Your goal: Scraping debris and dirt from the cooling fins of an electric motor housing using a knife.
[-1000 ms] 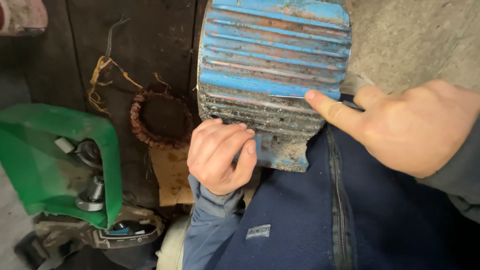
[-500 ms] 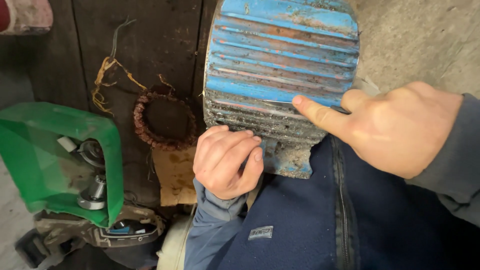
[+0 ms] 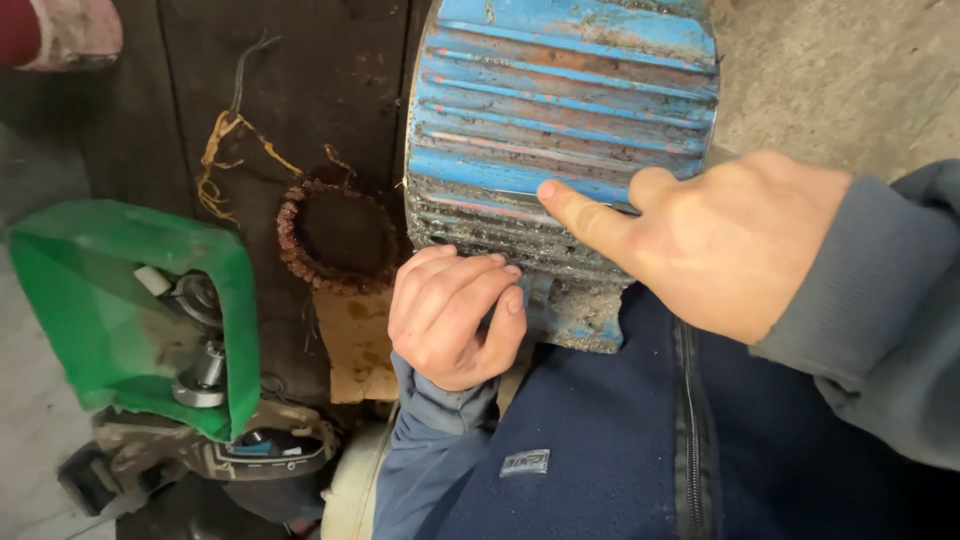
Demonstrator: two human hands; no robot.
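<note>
Motor housing at floor's far edge; wire coil left of it; bag at left edge.

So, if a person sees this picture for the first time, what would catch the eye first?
Most striking is the big blue ribbed motor housing at the top centre, rusty and dirty along its fins. The right hand lies against it with the forefinger stretched along a fin, and the left hand is curled below its lower edge. At the left, a bright green bag holds metal parts, and a copper wire coil lies beside the housing.
</note>
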